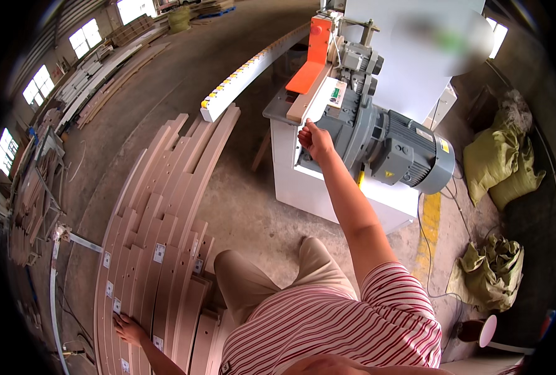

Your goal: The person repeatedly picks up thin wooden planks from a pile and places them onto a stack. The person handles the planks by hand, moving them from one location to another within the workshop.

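Observation:
My right hand (316,140) is reached out to the machine (378,134), its fingers curled closed at the near end of a brown board (306,106). Whether anything is inside those fingers is hidden. The board lies along the machine's bed and runs beneath an orange guard (309,69). Down at the lower left, my left hand (129,329) rests with fingers stretched on a pile of long brown boards (165,212). Several of these boards carry small white labels (159,252) and drilled holes.
A rail with yellow rollers (234,81) leads away from the pile's far end. A large grey motor (409,150) juts from the machine's right. Yellow-green sacks (496,156) and a crumpled sack (493,275) lie at right, near cables on the floor. More timber (103,75) is stacked far left.

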Tool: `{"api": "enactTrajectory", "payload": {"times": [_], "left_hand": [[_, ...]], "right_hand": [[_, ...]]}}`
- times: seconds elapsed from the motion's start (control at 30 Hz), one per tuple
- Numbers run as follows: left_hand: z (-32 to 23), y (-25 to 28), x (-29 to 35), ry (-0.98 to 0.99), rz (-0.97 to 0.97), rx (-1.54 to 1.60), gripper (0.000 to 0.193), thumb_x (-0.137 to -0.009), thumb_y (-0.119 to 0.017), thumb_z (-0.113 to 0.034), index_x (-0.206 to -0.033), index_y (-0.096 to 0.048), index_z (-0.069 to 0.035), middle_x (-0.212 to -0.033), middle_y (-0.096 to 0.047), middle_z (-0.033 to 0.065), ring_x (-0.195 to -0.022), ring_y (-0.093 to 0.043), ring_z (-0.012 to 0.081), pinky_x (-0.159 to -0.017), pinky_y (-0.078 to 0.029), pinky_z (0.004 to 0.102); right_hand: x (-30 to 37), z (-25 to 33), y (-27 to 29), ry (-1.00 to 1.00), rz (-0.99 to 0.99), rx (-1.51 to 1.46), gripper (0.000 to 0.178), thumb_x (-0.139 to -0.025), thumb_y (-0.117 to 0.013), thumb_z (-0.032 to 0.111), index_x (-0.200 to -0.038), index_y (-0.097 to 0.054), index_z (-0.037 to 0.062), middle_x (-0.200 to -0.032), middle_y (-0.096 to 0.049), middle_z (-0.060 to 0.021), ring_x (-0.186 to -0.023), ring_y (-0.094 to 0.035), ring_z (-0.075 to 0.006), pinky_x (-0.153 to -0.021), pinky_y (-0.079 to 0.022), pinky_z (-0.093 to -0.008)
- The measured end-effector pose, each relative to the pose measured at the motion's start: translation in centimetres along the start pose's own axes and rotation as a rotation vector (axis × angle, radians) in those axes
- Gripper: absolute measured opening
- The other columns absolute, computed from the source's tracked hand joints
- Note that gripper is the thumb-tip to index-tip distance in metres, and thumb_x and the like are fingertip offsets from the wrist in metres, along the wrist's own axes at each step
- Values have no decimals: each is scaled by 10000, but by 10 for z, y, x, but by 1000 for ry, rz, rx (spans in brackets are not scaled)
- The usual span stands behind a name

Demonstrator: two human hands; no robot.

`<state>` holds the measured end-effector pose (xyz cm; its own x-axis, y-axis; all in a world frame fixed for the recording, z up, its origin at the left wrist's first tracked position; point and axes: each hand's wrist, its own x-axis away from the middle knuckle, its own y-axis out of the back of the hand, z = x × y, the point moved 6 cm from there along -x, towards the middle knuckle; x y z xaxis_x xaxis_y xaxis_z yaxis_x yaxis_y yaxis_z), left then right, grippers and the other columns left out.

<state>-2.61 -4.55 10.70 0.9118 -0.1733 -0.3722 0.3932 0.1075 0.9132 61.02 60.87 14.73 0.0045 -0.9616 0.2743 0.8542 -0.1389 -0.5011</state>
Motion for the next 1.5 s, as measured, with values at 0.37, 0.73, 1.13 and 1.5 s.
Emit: {"api": "enactTrajectory", "payload": {"times": [0.37,0.73,1.13,1.5], "left_hand": [[5,-13,-6,-35,-48,35,504,-976,-278,-515,-1412,-413,-303,-1397,-446,12,-1242,-437,278,-1006,-352,491],[-212,73,40,-853,-218,840,430,-912,-559,-267,-1297,-495,-86,-1220,-539,143,-1104,-532,323,-915,-438,449],[-467,316,238,-1323,658,1017,724,-844,-629,-468,-1341,-398,6,-1328,-466,246,-1224,-471,381,-1009,-397,415],[-406,302,230,-1335,629,759,760,-771,-686,-328,-1342,-350,43,-1167,-594,238,-1033,-606,380,-876,-489,429]], "right_hand": [[31,-4,-31,-62,150,94,125,-870,-647,92,-911,-651,-26,-757,-608,-57,-637,-590,-153,-586,-527,-257],[128,-41,-50,-260,341,117,92,-852,-663,105,-853,-621,23,-719,-638,-53,-605,-607,-117,-537,-479,-246],[231,-99,-79,-360,486,80,131,-863,-657,144,-904,-550,82,-805,-619,-7,-682,-597,-93,-630,-486,-224],[268,-118,-92,-535,906,57,347,-869,-687,202,-1144,-539,50,-1026,-617,-33,-952,-596,-113,-841,-486,-254]]}}
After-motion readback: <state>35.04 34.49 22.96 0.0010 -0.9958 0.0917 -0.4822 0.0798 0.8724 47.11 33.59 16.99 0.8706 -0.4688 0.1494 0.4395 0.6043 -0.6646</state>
